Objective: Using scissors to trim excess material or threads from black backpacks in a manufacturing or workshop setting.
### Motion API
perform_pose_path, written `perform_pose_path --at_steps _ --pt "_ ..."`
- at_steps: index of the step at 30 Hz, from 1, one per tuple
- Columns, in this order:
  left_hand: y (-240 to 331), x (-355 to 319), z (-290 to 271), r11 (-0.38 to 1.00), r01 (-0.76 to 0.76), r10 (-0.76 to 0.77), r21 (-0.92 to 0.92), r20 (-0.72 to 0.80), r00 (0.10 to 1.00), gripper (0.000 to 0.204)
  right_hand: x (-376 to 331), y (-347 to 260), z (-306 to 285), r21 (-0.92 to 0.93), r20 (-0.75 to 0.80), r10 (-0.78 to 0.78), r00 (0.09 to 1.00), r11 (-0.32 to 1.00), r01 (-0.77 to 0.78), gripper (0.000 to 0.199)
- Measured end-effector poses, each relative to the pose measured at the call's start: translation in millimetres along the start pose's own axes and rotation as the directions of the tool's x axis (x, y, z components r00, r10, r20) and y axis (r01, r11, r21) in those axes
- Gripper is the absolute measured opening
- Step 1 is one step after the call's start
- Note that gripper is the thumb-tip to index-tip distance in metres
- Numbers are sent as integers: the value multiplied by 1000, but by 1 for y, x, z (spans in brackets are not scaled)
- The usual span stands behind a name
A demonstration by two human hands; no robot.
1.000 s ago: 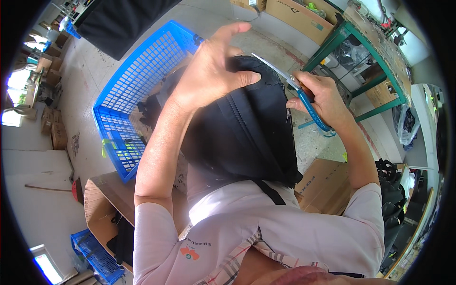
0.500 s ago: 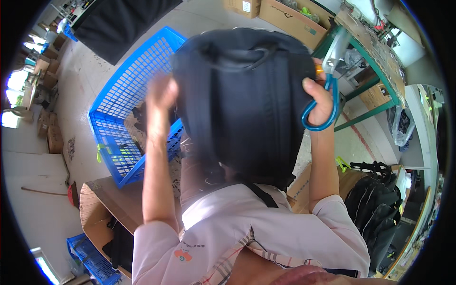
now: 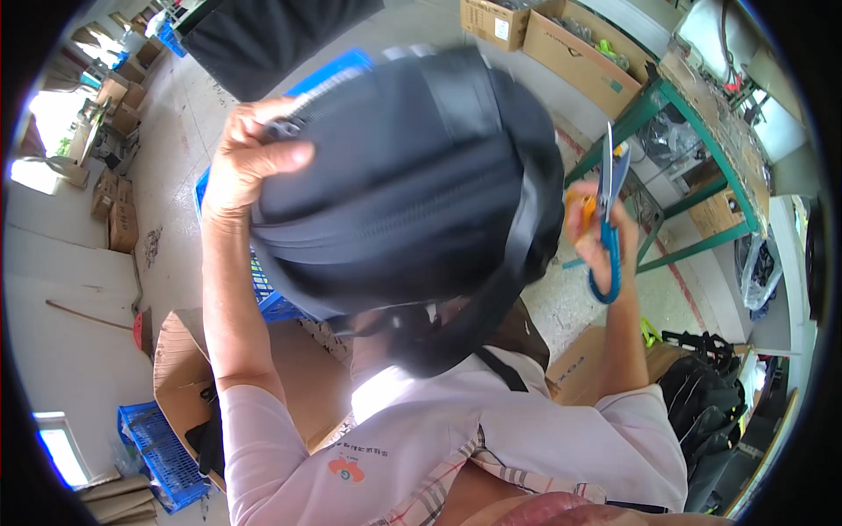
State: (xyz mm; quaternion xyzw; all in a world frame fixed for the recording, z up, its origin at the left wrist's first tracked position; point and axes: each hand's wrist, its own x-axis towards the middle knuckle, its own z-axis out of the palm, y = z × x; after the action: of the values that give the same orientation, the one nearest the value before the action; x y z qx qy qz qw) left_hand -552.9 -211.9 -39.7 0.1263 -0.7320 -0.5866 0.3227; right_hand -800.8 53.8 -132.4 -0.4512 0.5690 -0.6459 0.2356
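Left hand is gripping the top left edge of a black backpack, fingers curled tight around the fabric near a zipper line, thumb pressing over the front. The backpack is being held up high in the middle of the view, close to the camera, blurred from motion, zippered seams running across its face, a black strap hanging down its right side toward the person's chest. Right hand is sitting just right of the backpack, closed around blue-handled scissors; blades pointing up and far, handle loop hanging below the fingers. Whether this hand is also touching the bag edge cannot be told, the bag is covering that spot. Something orange is showing at the fingers, too small to identify. Behind the backpack on the left a blue plastic crate is sitting on the floor, mostly hidden. A green metal-frame table is standing far right, with open cardboard boxes further back along the wall. Near left, a flattened cardboard box is lying by the person's arm, and a smaller blue crate is at the near left corner. More black bags are piled near right. Person is wearing a pale pink shirt.
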Motion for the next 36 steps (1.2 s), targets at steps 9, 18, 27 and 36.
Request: perform_pose_path --at_steps 9,18,27,36 --pt "-49 -1 45 981 177 -191 74 301 934 35 28 -64 -20 -620 338 -62 939 736 272 64" --pt "-60 -11 53 976 194 -215 96 326 920 36 29 -76 -24 -726 450 88 889 616 307 55" --pt "-65 -14 54 986 107 -145 125 354 924 32 27 -62 -28 -681 469 112 876 678 277 43" --pt "-57 -19 59 990 79 -119 119 379 918 31 34 -64 -17 -657 460 104 882 708 259 43"
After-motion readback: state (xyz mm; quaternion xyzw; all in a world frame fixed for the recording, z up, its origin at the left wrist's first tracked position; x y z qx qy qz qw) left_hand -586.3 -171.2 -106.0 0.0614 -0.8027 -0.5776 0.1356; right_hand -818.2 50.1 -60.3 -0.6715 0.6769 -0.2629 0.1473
